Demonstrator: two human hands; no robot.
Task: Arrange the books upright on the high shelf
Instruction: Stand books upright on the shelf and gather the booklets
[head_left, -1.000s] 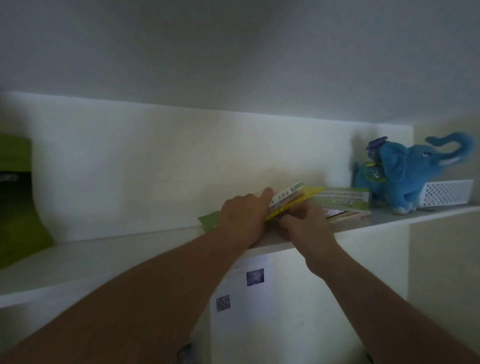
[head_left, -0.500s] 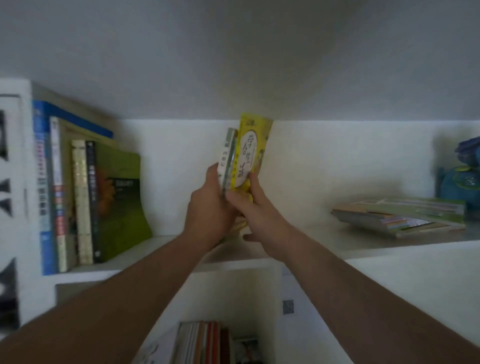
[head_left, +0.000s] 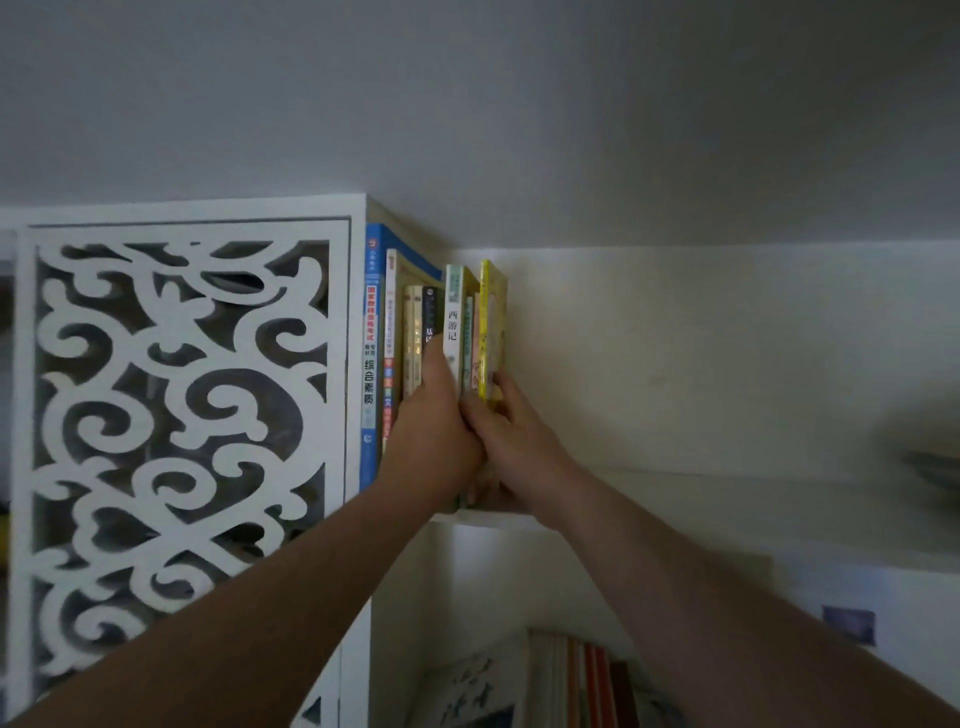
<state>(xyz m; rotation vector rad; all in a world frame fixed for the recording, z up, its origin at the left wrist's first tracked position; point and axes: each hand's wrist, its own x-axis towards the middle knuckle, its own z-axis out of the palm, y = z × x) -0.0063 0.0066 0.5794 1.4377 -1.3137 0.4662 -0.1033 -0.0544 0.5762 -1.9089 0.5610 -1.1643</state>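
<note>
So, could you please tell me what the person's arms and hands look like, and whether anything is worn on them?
Both forearms are bare as far as the picture shows, with no sleeves in view. The left hand and right hand wear no gloves, and no watch, bracelet or ring shows on them. The light is dim, so fine marks cannot be told.

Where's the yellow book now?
Head view: yellow book stands upright at the right end of the row on the high shelf, right hand gripping it.
</note>
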